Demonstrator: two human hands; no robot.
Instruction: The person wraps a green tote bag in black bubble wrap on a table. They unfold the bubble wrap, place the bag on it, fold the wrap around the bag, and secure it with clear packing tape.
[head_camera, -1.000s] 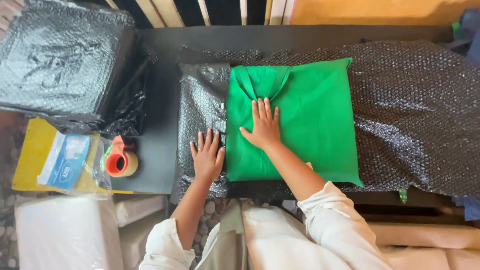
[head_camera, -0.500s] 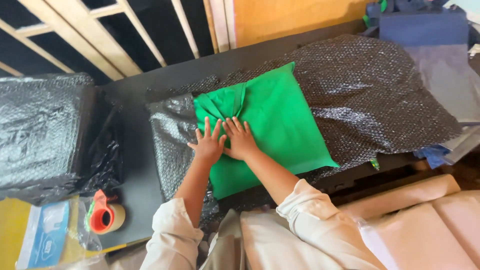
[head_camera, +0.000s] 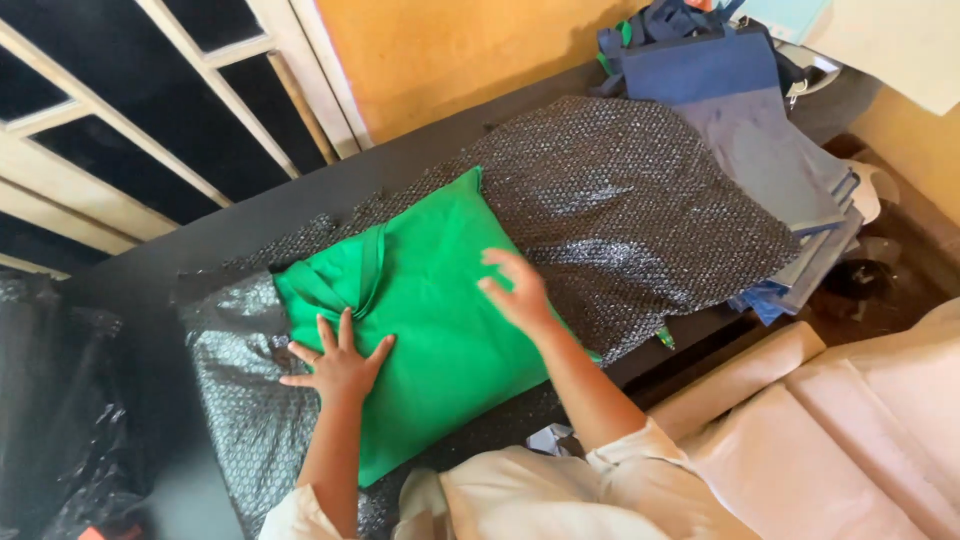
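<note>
A green cloth tote bag (head_camera: 440, 300) lies flat on black bubble wrap (head_camera: 640, 200) spread across a dark bench (head_camera: 200, 240). The left hand (head_camera: 340, 365) presses it, fingers spread; the right hand (head_camera: 515, 290) hovers open above it. Blue bags (head_camera: 760, 130) are piled at the bench's far right end.

The right end of the tabletop (head_camera: 250, 215) is crowded by a stack of blue and grey bags (head_camera: 770, 150) overlapping the black bubble wrap (head_camera: 640, 200); the wrap's middle lies bare beyond the green bag (head_camera: 440, 300); the left hand (head_camera: 338, 362) presses the bag's left part; the right hand (head_camera: 520, 292) hovers over its right part; bundled black wrap (head_camera: 55, 400) blocks the far left.
</note>
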